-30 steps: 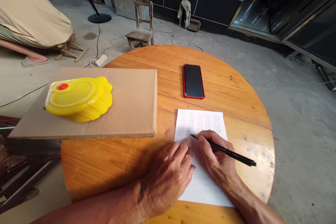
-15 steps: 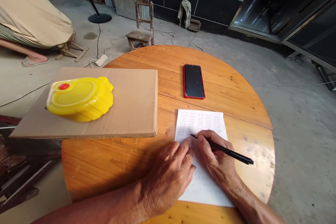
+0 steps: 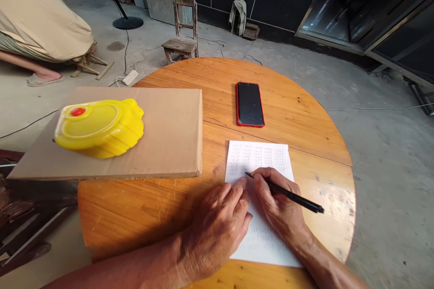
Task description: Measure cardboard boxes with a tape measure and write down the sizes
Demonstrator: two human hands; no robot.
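Note:
A black pen (image 3: 294, 196) is gripped in my right hand (image 3: 280, 203), its tip touching a white sheet of paper (image 3: 267, 219). Rows of small handwritten digits cover the upper part of the sheet, and fainter marks show lower down. My left hand (image 3: 220, 221) lies palm down over the sheet's left edge, fingers stretched forward and slightly bent, with nothing seen in it. Its index fingertip is close to the pen tip. Beyond the paper, a phone in a red case (image 3: 250, 104) lies screen up and dark.
A round wooden table (image 3: 298, 113) bears everything. At left, a flat cardboard box (image 3: 169, 131) overhangs its edge, with a yellow plastic case with a red button (image 3: 100, 128) on top. Behind stand a small wooden chair (image 3: 181, 45) and a white power strip (image 3: 130, 77) on the floor.
The pen's rear end has tipped slightly left while its tip stays on the paper. The view has shifted a little, and my left hand keeps its place.

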